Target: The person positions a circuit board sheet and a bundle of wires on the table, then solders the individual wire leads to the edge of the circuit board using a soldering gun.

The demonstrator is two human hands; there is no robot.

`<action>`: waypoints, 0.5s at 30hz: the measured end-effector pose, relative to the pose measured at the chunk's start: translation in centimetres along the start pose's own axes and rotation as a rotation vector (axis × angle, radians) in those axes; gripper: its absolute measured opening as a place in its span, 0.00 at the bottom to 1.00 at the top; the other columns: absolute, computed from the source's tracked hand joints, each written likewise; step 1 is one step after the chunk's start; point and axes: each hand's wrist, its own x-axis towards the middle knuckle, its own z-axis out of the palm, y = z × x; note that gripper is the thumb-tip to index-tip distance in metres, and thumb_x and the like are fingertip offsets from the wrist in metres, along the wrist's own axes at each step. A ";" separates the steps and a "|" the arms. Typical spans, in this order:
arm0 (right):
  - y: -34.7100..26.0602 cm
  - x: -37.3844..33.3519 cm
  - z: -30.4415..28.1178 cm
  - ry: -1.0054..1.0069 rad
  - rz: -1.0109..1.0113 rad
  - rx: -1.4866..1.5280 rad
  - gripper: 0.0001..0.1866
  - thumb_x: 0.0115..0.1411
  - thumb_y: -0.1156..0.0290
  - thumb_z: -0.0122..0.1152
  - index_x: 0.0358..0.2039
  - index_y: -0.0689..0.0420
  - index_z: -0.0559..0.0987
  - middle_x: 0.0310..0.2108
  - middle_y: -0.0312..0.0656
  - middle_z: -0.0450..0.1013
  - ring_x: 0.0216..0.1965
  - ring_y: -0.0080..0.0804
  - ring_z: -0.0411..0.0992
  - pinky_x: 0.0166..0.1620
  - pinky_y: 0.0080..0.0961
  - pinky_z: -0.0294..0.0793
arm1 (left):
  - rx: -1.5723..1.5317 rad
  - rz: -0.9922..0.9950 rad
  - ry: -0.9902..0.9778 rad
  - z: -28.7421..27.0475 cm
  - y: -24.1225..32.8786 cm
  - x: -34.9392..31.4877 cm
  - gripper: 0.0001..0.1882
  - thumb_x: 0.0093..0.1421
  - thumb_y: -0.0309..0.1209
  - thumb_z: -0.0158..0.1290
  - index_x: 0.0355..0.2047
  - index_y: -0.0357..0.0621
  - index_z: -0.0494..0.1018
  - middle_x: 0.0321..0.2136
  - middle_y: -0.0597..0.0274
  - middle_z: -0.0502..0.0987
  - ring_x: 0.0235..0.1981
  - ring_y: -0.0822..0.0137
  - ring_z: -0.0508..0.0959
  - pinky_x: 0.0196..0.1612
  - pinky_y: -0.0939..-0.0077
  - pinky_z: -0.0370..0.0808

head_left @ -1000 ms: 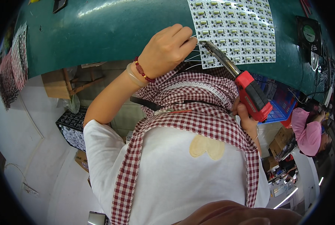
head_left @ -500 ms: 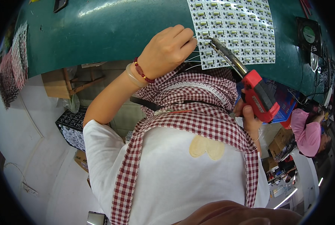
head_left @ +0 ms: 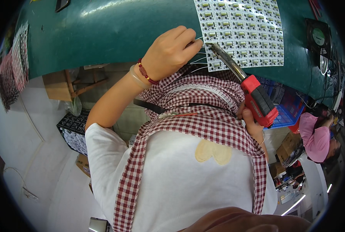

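A panel of small white circuit boards with yellow-green components lies on the bench. At its left edge my left hand is closed in a pinch on a thin white wire, whose end reaches the panel. More white wires run off that same edge below my fingers. My right hand, partly hidden, grips a red-and-black soldering iron from below. Its metal barrel slants up and left, and the dark tip is at the panel's left edge, close to my left fingertips.
The green bench top spreads left of the panel. A round black device and cables are at the right. Below the bench edge sits a blue plastic basket. Bundled wires hang off the far left. A person in pink sits at right.
The soldering iron and my right hand have shifted left, bringing the tip from the panel's inner part to its left edge. My left hand stays almost still.
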 end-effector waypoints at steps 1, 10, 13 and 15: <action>-0.1 0.0 0.2 0.052 -0.022 -0.012 0.14 0.56 0.67 0.59 0.40 0.62 0.76 0.29 0.39 0.75 0.30 0.28 0.73 0.35 0.24 0.71 | -0.003 -0.002 -0.002 0.0 0.0 0.0 0.13 0.39 0.18 0.53 0.29 0.38 0.75 0.21 0.62 0.66 0.22 0.67 0.69 0.22 0.76 0.68; -2.0 0.6 0.6 0.220 0.041 0.319 0.38 0.54 0.48 0.59 0.52 0.68 0.63 0.17 0.39 0.65 0.18 0.26 0.65 0.27 0.23 0.68 | 0.001 -0.008 -0.006 0.0 0.1 0.0 0.12 0.40 0.19 0.54 0.29 0.38 0.75 0.21 0.62 0.66 0.22 0.67 0.69 0.22 0.76 0.68; -2.0 1.1 0.8 0.259 0.025 0.341 0.43 0.52 0.43 0.59 0.53 0.69 0.62 0.17 0.39 0.65 0.18 0.26 0.66 0.28 0.24 0.69 | 0.005 -0.002 -0.009 -0.1 0.1 0.1 0.12 0.40 0.19 0.54 0.29 0.38 0.75 0.21 0.62 0.66 0.22 0.67 0.69 0.22 0.77 0.67; -2.1 1.2 0.7 0.279 0.004 0.340 0.45 0.51 0.40 0.59 0.53 0.68 0.62 0.18 0.39 0.65 0.18 0.25 0.65 0.29 0.24 0.70 | 0.010 0.002 0.010 -0.3 0.2 0.3 0.11 0.41 0.19 0.55 0.29 0.38 0.75 0.20 0.62 0.67 0.21 0.66 0.69 0.22 0.76 0.67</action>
